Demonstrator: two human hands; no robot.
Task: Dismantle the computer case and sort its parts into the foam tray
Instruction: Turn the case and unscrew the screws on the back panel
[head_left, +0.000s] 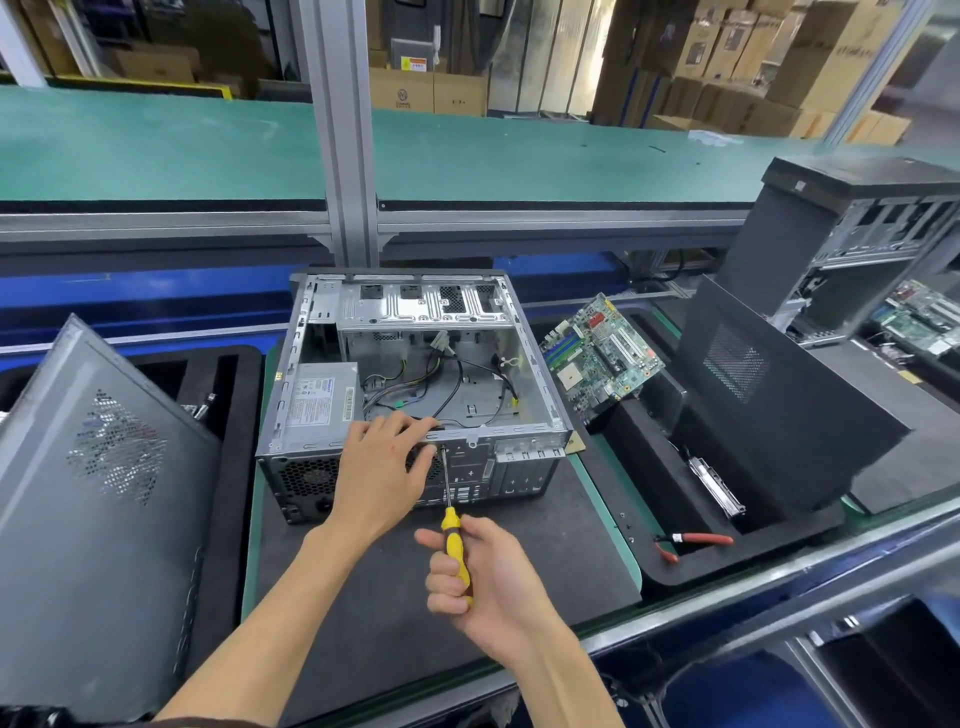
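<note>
The computer case (415, 374) lies on its side on a dark mat (519, 561) in the middle of the bench, its open side facing up and its rear panel turned toward the person. It is a bare grey metal shell. A silver power supply (319, 400) with a printed label sits in the near left corner, and a tangle of black, yellow and purple wires (415, 384) spreads across the floor of the case. Along the far side runs a drive cage (423, 304) with stamped cut-outs. The rear panel shows a honeycomb vent on the left and slot covers on the right.

The left hand (382, 467) rests over the near top edge of the case, fingers spread and laid flat along the rim, bracing it. The right hand (478, 577) is curled round the yellow handle of a screwdriver (451, 519), whose thin shaft points up to the rear panel just beside the left hand.

To the right, a green circuit board (602, 353) leans tilted in a black foam tray (691, 566); red-handled pliers (693, 541) lie on the tray's near edge, and a dark side panel (779, 405) stands slanted in it. Another grey perforated panel (98, 493) leans at the left. A second case (852, 234) stands at the far right.
</note>
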